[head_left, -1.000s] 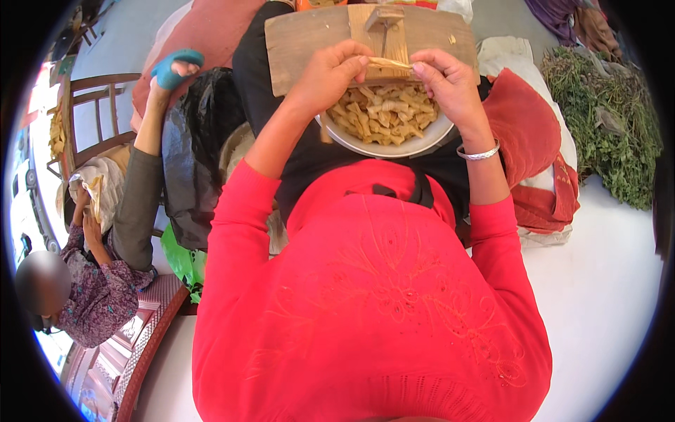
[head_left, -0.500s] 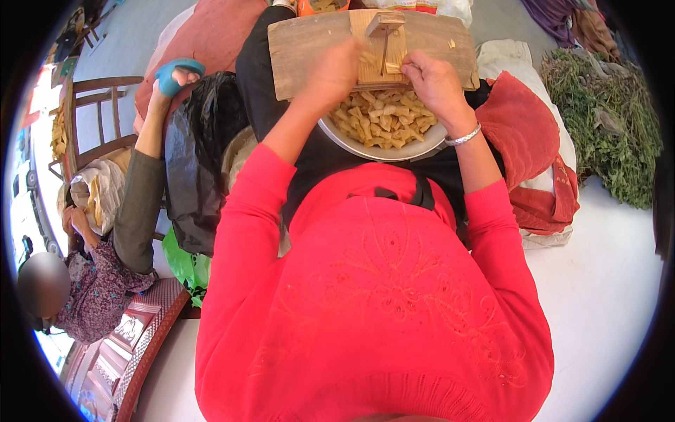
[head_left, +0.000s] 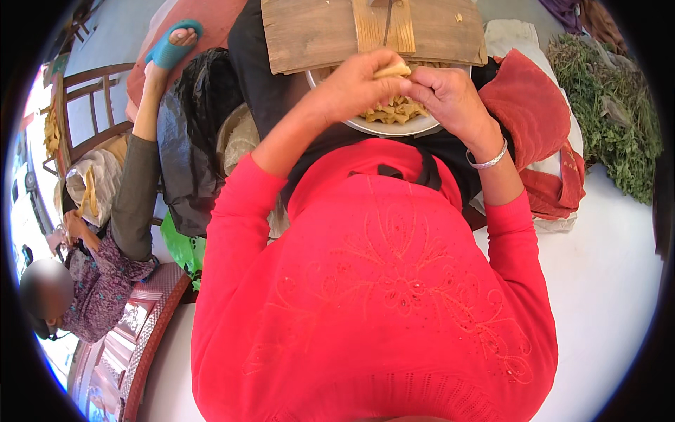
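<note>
My left hand (head_left: pixel 358 88) is closed around a pale yellow, root-like stick (head_left: pixel 394 71), held over a metal bowl. At its right, my right hand (head_left: pixel 453 98) is closed too, thumb and fingers pinched together close to the stick's end. Whatever lies between those fingertips is hidden. Below both hands, the bowl (head_left: pixel 401 129) on my lap holds many short, tan cut pieces (head_left: pixel 395 110). Just beyond them a wooden board (head_left: pixel 309 35) rests across the bowl's far side. A thin upright blade (head_left: pixel 389 24) stands on its lighter central strip (head_left: pixel 369 32).
Red cloth (head_left: pixel 527 105) lies over a pale sack on the right, beside a heap of green plants (head_left: pixel 605 112). A black plastic bag (head_left: pixel 190 141) stands at left. Farther left, another person (head_left: pixel 105 288) sits near a wooden chair (head_left: pixel 95 91), one foot in a blue slipper (head_left: pixel 169 50).
Both hands have drawn back from the blade toward me and come together above the bowl. The board and bowl sit higher in the picture now.
</note>
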The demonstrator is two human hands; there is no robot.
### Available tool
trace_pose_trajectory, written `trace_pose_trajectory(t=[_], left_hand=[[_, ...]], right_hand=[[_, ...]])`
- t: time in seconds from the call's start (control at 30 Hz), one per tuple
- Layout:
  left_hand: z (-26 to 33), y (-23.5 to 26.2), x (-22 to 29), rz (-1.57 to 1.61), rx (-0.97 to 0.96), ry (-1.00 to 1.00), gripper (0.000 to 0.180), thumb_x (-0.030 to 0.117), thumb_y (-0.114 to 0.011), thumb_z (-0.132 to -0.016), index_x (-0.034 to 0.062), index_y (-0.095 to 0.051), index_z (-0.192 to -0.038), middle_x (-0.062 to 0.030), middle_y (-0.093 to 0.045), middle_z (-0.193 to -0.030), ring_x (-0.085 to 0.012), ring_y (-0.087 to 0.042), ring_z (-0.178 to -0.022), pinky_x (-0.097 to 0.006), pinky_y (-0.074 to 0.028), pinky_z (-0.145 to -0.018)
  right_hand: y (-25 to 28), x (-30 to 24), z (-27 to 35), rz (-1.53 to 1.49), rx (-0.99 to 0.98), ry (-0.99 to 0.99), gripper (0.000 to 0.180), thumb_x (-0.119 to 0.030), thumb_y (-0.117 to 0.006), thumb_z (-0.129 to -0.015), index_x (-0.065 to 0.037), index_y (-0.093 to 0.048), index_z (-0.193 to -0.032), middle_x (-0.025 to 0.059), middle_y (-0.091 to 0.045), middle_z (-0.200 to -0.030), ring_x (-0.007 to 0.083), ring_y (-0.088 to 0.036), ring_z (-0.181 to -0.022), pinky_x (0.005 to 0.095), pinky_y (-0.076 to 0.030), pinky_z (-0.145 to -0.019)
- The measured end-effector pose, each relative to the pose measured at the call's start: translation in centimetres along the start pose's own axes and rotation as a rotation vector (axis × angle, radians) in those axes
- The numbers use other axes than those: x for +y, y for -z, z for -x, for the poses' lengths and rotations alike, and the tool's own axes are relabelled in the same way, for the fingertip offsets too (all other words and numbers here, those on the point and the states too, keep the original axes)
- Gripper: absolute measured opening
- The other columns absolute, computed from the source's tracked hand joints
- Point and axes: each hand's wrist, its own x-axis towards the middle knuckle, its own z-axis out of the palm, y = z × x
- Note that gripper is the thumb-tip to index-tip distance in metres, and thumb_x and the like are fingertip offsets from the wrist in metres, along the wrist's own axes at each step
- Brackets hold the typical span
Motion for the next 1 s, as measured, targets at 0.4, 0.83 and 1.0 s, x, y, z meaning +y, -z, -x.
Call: trace_pose_trajectory(t=[0.4, 0.83, 1.0], left_hand=[[2.8, 1.9, -2.9, 0.487, 0.064, 0.203, 0.024, 0.008, -0.054, -0.089, 0.0027, -0.055, -0.113, -0.0031, -0.058, -0.091, -0.004, -0.038, -0.056, -0.019, -0.034, -0.051], [1.8, -1.2, -1.2, 0.076, 0.258, 0.077, 0.019, 0.015, -0.054, -0.092, -0.001, -0.063, -0.093, -0.0021, -0.058, -0.069, -0.0054, -0.047, -0.06, -0.023, -0.039, -0.053], [2.5, -1.7, -0.1, -0.14, 0.171, 0.117, 0.018, 0.015, -0.055, -0.089, -0.0003, -0.065, -0.092, -0.0004, -0.057, -0.068, -0.005, -0.046, -0.064, -0.023, -0.039, -0.057]], right_hand=[[-0.2, 3.3, 1.7, 0.193, 0.181, 0.163, 0.013, -0.015, -0.063, -0.083, -0.004, -0.062, -0.089, 0.0134, -0.06, -0.076, 0.0332, -0.058, -0.066, 0.0395, -0.046, -0.057], [-3.0, -1.2, 1.1, -0.453, 0.196, -0.085, 0.037, -0.017, -0.066, -0.085, -0.002, -0.058, -0.119, 0.003, -0.06, -0.072, 0.0058, -0.052, -0.064, 0.0222, -0.044, -0.059], [-4.5, -1.1, -0.4, -0.63, 0.262, -0.006, 0.01, -0.009, -0.063, -0.086, 0.001, -0.063, -0.084, -0.0005, -0.056, -0.066, 0.0053, -0.049, -0.063, 0.021, -0.041, -0.056]])
